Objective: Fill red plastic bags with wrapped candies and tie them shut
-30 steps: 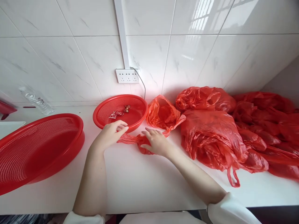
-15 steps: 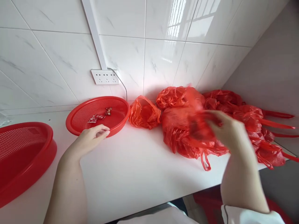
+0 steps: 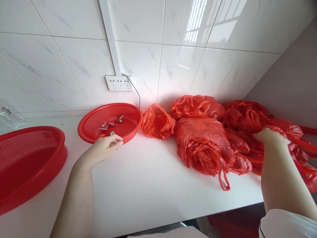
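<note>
Currently both hands are over the white bench [image 3: 146, 188], and taking the slack, upright red bag [image 3: 158, 125] in the middle as the hub, everything sits around it. The left hand [image 3: 104, 147] is at about eight o'clock, palm side down, fingers half curled with the thumb near the fingertips. It overlaps the near rim of the small red basket [image 3: 125, 129] — I cannot tell whether it grips the rim or anything else. That basket is at nine o'clock, just beside the bag, with several small wrapped packets [image 3: 112, 124] inside, some partly behind the fingers.

The right hand [image 3: 273, 136] is at three o'clock, reaching into the heap of red bags [image 3: 250, 117]; its fingers are hidden, so how far open it is and what it holds cannot be told. A folded stack of red bags [image 3: 201, 140] lies at four o'clock, between hub and heap — a loop handle hangs from its near edge. The large red basket [image 3: 27, 162] stands at eight o'clock, farther out than the left hand.
</note>
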The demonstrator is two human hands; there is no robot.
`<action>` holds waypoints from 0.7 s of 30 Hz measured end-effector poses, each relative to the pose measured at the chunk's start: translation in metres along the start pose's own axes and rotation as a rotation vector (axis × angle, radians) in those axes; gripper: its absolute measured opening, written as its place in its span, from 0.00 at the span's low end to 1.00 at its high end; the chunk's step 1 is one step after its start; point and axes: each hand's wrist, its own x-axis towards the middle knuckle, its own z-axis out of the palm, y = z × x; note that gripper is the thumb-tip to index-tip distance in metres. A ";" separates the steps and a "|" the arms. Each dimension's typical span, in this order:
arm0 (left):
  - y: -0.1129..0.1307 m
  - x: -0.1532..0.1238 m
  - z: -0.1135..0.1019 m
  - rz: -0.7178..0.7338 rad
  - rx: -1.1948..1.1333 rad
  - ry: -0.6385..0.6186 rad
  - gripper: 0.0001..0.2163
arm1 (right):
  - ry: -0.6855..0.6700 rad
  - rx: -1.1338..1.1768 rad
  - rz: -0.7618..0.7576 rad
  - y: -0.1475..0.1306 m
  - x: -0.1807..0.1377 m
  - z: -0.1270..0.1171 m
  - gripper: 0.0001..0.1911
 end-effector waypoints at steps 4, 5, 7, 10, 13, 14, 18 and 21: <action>0.000 0.001 0.001 -0.038 -0.002 -0.016 0.18 | -0.087 -0.311 0.176 -0.067 -0.007 0.006 0.09; 0.001 0.001 0.002 -0.045 -0.004 -0.023 0.18 | -0.194 -0.290 0.046 -0.093 -0.018 0.008 0.13; 0.001 0.001 0.003 -0.050 -0.010 -0.039 0.17 | -0.325 -0.153 -0.239 -0.150 -0.049 0.018 0.15; 0.003 -0.002 0.004 -0.032 -0.022 -0.060 0.16 | -0.491 -0.020 -0.448 -0.225 -0.102 0.054 0.12; 0.005 -0.005 0.003 -0.005 -0.029 -0.060 0.15 | -0.691 -0.015 -0.533 -0.270 -0.142 0.110 0.12; 0.005 -0.007 0.002 0.001 -0.033 -0.055 0.15 | -0.695 -0.031 -0.515 -0.277 -0.149 0.128 0.13; 0.001 -0.011 0.000 0.018 -0.072 -0.027 0.16 | -0.623 -0.067 -0.367 -0.283 -0.155 0.176 0.16; -0.004 -0.013 -0.001 0.021 -0.106 -0.014 0.16 | -0.567 0.025 -0.331 -0.278 -0.144 0.178 0.14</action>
